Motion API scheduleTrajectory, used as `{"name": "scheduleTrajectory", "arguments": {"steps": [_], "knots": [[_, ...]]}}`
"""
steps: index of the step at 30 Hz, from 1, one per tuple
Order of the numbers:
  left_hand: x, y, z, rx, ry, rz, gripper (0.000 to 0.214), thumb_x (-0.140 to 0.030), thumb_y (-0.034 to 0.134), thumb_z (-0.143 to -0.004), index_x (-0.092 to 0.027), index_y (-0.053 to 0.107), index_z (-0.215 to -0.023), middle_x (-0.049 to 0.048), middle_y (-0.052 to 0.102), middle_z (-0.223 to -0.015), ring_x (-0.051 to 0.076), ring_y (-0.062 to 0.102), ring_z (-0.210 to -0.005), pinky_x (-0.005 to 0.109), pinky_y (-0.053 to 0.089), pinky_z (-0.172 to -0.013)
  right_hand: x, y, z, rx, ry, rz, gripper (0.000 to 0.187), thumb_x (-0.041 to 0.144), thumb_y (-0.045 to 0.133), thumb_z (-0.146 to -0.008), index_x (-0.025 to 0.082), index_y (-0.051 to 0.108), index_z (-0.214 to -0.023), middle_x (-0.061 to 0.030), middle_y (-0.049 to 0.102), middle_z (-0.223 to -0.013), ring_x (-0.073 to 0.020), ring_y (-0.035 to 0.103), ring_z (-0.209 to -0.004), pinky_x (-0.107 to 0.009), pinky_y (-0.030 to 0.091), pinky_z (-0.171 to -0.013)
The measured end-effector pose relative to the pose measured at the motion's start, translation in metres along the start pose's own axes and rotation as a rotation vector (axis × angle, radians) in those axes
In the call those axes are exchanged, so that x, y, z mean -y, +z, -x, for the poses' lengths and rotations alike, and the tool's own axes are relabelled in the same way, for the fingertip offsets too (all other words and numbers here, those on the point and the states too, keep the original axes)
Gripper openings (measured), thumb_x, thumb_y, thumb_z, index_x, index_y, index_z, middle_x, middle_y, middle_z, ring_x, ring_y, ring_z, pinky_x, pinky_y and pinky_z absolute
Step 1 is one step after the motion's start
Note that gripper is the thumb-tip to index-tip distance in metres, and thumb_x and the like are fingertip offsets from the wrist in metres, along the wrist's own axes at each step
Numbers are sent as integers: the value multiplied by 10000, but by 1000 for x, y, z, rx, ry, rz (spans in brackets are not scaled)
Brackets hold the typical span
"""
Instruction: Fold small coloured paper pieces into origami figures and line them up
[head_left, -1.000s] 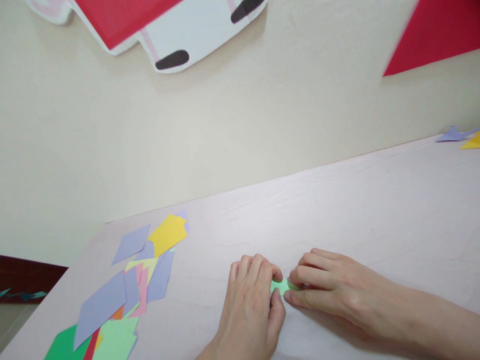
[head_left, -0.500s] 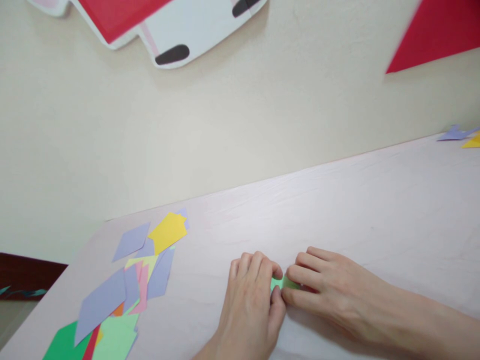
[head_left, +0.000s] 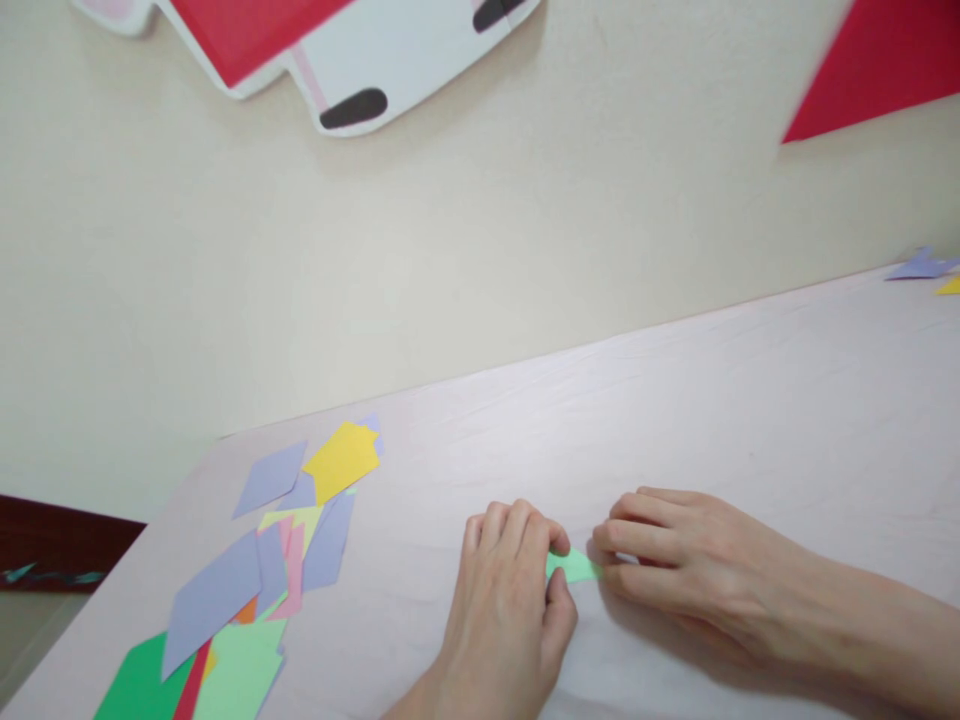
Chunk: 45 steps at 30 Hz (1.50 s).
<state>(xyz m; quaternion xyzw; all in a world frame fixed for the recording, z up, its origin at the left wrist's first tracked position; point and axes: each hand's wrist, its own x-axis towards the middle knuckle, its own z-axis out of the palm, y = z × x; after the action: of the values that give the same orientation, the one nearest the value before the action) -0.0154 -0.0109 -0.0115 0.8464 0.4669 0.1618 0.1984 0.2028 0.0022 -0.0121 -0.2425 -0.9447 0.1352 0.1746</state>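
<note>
A small light green folded paper (head_left: 574, 566) lies on the pale table (head_left: 750, 400) between my two hands. My left hand (head_left: 510, 600) has its fingers curled and its thumb pinched onto the paper's left end. My right hand (head_left: 675, 570) rests on the table with fingers bent, its fingertips pressing the paper's right end. Most of the paper is hidden under the fingers.
A loose pile of coloured paper pieces (head_left: 247, 590) lies at the left, with a yellow piece (head_left: 341, 460) at its far end. Two small folded papers (head_left: 926, 268) sit at the far right edge. Red and white paper decorations (head_left: 315, 50) hang on the cream wall.
My right hand has slid slightly right, uncovering a little more of the green paper. My left hand stays pinched on it. The view has shifted a little.
</note>
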Motion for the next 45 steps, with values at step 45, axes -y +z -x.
{"name": "scheduleTrajectory", "arguments": {"steps": [45], "knots": [[7,-7,4,-41,51,175,446,26,448,-663,-208,454,-1043,73,522,-1046,256,479,-986,413,399,-855,6,1,-5,-88,171,-218,254,25,456,-847,196,637,-900,-51,613,-888,-188,507,-805,-317,393,-733]]}}
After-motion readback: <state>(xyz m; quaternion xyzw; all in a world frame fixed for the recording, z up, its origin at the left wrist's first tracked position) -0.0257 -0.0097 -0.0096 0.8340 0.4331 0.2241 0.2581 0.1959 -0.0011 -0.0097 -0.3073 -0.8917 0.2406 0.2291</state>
